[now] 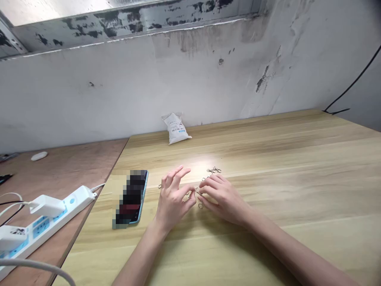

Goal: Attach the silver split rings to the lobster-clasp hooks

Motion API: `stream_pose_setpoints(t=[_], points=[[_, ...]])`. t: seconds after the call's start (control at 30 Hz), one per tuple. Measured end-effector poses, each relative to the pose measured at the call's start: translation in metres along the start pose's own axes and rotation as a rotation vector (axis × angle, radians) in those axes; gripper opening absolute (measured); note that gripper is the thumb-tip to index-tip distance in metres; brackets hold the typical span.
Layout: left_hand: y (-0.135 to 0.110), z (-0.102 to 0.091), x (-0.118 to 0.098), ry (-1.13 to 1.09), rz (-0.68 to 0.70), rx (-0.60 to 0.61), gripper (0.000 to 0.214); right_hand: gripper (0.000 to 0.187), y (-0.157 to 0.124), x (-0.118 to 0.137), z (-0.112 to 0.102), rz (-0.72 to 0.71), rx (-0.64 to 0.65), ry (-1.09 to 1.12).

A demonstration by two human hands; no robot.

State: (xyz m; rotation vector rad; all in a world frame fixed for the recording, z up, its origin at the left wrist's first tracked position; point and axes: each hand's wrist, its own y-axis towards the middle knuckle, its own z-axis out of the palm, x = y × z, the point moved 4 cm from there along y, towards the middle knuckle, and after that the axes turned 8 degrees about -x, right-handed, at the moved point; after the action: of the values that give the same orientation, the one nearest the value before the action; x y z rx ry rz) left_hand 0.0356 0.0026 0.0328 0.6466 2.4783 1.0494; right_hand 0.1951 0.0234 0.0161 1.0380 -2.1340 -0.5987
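My left hand (174, 198) pinches with thumb and forefinger at a small metal clasp (197, 191), its other fingers raised and spread. From the other side, my right hand (222, 196) closes thumb and fingers on the same small piece, whose exact shape is partly hidden. A metal ring (200, 205) shows just below the fingertips, and bits of other rings show behind the left thumb. Beyond the right hand lies a small pile of metal clasps with rings (214, 170). Another ring (160, 186) lies by the left hand's outer side.
A phone (138, 198), partly pixelated, lies left of my left hand. A white plastic packet (177, 129) stands near the wall at the back. On the brown table (98, 171) to the left are a power strip (79, 200), plugs and cables.
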Motion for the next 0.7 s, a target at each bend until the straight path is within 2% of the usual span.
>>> stream_pose_setpoints(t=[0.07,0.13,0.33,0.43,0.6,0.7], points=[[0.0,0.0,0.003,-0.011,-0.044,-0.001,0.01,0.01,-0.001,0.005,0.001,-0.194,-0.017,-0.184],[0.001,-0.002,0.005,-0.025,-0.067,-0.013,0.01,0.009,-0.002,0.006,0.001,-0.249,-0.026,-0.242],[0.004,-0.007,0.003,-0.062,-0.019,-0.109,0.011,0.014,0.002,0.004,-0.004,-0.039,-0.108,-0.141],[0.003,-0.008,-0.001,-0.075,0.031,-0.129,0.012,0.022,0.003,0.005,-0.003,0.053,-0.103,-0.127],[0.002,-0.007,-0.004,-0.066,0.07,-0.126,0.012,0.019,0.0,0.004,0.005,0.12,-0.03,-0.058],[0.002,-0.006,-0.004,-0.045,0.087,-0.11,0.012,0.017,-0.003,0.0,0.008,0.142,-0.042,-0.02]])
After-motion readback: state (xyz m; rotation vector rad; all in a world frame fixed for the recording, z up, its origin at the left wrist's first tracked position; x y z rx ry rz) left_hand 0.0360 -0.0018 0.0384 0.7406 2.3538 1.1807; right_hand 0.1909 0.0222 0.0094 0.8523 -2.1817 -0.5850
